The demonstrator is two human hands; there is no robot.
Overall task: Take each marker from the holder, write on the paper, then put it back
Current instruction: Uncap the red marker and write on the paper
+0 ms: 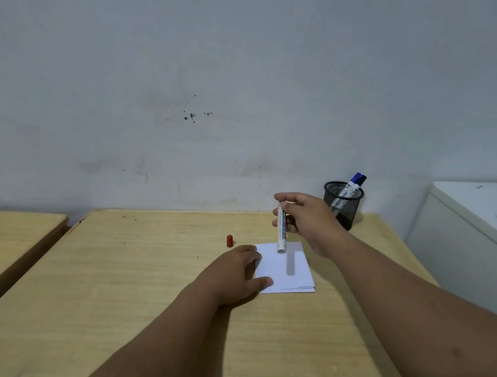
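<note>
My right hand (308, 221) holds a white marker (281, 229) upright above the white paper (290, 268), its lower end hanging just over the sheet. A red cap (229, 241) stands on the table left of the paper. My left hand (238, 274) lies flat on the paper's left edge, fingers spread. The black mesh holder (344, 205) stands behind my right hand and has two markers with blue caps (355, 184) in it. Which end of the held marker is the tip is unclear.
The wooden table (129, 295) runs up to a grey wall. A second wooden table (5, 240) stands to the left across a narrow gap. A white cabinet (477, 224) sits beyond the table's right edge.
</note>
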